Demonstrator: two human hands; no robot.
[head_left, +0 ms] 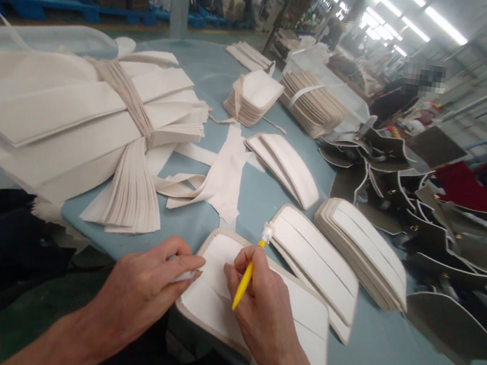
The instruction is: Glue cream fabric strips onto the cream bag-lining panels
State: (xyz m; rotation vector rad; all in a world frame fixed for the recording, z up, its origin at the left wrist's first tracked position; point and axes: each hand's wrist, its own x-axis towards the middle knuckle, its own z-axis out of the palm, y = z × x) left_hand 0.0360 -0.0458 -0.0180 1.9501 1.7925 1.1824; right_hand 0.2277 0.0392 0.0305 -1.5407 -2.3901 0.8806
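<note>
1. Bright, even light from ceiling tube lamps [420, 17] at one o'clock, glaring white.
2. Soft, faint shadows lie on the table [263, 203].
3. Edges bend, wide-angle; the far background blurs.

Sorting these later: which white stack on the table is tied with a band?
The big stack of white pieces at far left, cinched by a beige band.
</note>
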